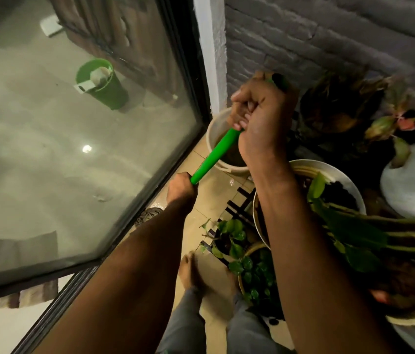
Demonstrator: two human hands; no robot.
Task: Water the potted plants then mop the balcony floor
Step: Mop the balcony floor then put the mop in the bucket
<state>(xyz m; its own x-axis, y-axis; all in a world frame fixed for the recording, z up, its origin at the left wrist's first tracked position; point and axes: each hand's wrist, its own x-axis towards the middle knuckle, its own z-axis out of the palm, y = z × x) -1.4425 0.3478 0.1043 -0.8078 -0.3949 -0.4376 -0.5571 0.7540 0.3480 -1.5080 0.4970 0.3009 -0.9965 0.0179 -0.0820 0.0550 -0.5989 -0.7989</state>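
Beige balcony floor tiles (210, 190) run in a narrow strip between a sliding glass door (79, 154), to the left of both hands, and a grey brick wall (329, 34) beyond them. Seen from above, the person's left hand (181, 188) is closed around the lower part of a bright green mop handle (215, 155); the right hand (260, 116) grips the same handle higher up, fingers curled tight. Directly under the right hand sits a white bucket (214, 131) of murky water (the mop's head is hidden, so whether it sits in the bucket cannot be told).

Potted plants crowd the right side: a large white pot of dark soil (339, 185) lies just beneath the right forearm, a small leafy pot (229, 236) stands nearer the bare feet (193, 274), and a dark-leaved plant (339, 108) sits just beyond the right hand.

Risks, as a judgement: the tiles below the left hand glisten wet, so bare feet could slip. A hard pull or twist on the handle might tip the bucket. The forearm could snap stems, and the handle's swing could knock the glass.
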